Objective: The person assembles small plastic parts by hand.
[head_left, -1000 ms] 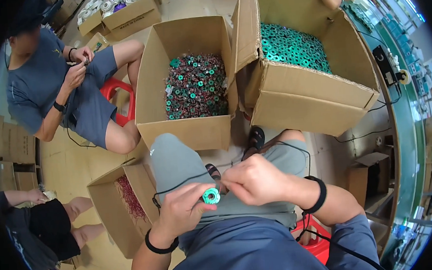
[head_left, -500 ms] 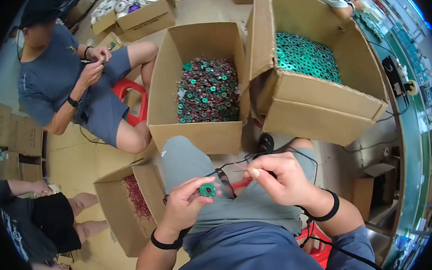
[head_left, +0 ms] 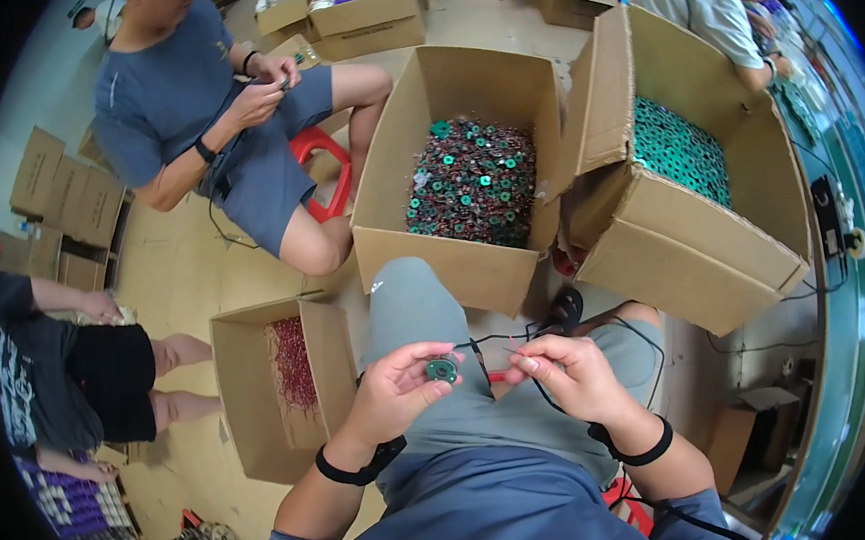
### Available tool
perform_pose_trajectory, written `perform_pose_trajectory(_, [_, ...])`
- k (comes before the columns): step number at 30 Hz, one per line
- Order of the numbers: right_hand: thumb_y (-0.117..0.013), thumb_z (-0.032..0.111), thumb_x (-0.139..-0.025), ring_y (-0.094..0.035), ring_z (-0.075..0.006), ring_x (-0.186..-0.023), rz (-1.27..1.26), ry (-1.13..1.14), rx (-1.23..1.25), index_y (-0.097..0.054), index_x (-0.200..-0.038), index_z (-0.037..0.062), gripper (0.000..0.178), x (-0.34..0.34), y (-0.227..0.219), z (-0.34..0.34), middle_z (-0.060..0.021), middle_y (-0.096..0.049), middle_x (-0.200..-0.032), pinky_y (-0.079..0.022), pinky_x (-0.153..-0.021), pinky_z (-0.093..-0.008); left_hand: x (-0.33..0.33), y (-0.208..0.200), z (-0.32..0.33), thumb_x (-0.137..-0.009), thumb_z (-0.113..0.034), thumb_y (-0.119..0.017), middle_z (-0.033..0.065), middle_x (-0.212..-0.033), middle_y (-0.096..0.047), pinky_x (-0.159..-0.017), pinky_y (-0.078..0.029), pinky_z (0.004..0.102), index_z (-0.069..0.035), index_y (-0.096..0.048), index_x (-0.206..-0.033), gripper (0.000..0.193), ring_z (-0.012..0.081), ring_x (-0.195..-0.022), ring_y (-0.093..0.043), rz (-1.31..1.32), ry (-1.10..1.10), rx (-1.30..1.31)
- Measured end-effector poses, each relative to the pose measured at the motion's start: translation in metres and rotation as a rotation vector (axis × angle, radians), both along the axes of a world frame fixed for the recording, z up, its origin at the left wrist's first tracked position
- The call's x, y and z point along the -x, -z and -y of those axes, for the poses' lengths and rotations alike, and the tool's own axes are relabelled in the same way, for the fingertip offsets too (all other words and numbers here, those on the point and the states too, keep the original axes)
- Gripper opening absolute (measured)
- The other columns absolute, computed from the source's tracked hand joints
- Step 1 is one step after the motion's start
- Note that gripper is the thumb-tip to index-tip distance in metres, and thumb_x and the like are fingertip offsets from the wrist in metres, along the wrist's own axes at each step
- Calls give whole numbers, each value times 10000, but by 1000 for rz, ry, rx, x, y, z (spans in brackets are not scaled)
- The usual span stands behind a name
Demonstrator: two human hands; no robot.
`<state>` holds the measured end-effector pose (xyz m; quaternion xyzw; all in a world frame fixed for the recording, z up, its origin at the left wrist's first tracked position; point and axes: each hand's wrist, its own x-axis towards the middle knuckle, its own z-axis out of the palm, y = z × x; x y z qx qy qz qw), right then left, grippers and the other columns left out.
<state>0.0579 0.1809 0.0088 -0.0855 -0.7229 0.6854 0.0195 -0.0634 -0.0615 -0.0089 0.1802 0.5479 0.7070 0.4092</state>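
Above my lap, my left hand is closed round the rim of a small round green disc-shaped part, its face with a central hole turned up toward me. To its right, my right hand pinches a thin, needle-like piece between thumb and fingertips. A bit of reddish wire seems to be there too, but it is too small to make out well. The two hands are apart.
Ahead stands a cardboard box of mixed green discs and reddish bits. Right of it, another box holds green discs; a smaller box at left holds red pieces. A seated person works at far left; others stand nearby.
The view has shifted, so boxes and people sit further right. My right hand has come closer to my left, and the green disc has tilted slightly.
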Motion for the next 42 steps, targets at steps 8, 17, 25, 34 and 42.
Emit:
perform_pose_trajectory(8, [-750, 158, -921, -637, -70, -786, 248, -16, -169, -749, -1025, -25, 210, 119, 73, 61, -56, -731, -855, -525, -721, -243, -51, -7, 64, -956, 50, -646, 33, -1144, -650, -910, -517, 244, 16, -558, -1380, 435, 74, -1031, -612, 233, 157, 88])
perform_pose_trajectory(17, [-751, 257, -881, -648, -334, -978, -255, -699, -364, -652, -1212, 8, 426, 165, -14, 190, -180, -642, -1087, -532, -869, -419, -69, 15, 116, -969, 14, -648, 66, -1163, -636, -919, -543, 301, -13, -426, -1484, 561, 142, -1048, -657, 317, -241, 8])
perform_pose_trajectory(25, [-821, 142, -767, -689, -291, -908, -177, -760, -728, -708, -1173, 129, 422, 84, -100, 72, -104, -654, -1085, -571, -766, -384, -21, -17, 51, -893, 62, -711, 102, -1059, -648, -866, -558, 306, -20, -285, -1534, 774, 159, -983, -658, 287, -20, -162])
perform_pose_trajectory(34, [-727, 123, -797, -643, -335, -897, -215, -609, -811, -627, -1157, 45, 383, 70, -155, -28, -138, -580, -965, -556, -789, -426, 19, -70, -52, -860, 79, -737, 164, -1150, -650, -870, -583, 328, -111, -123, -1619, 995, 226, -1005, -699, 252, 169, -187])
perform_pose_trajectory(42, [-782, 162, -748, -691, -255, -863, 149, 201, -957, -689, -1094, 39, 379, 128, -224, -266, -121, -677, -935, -563, -772, -358, 67, 84, -29, -784, -247, -826, 291, -1470, -435, -1137, -351, 531, -1, -412, -1467, 836, 455, -1363, -411, -825, -12, 842])
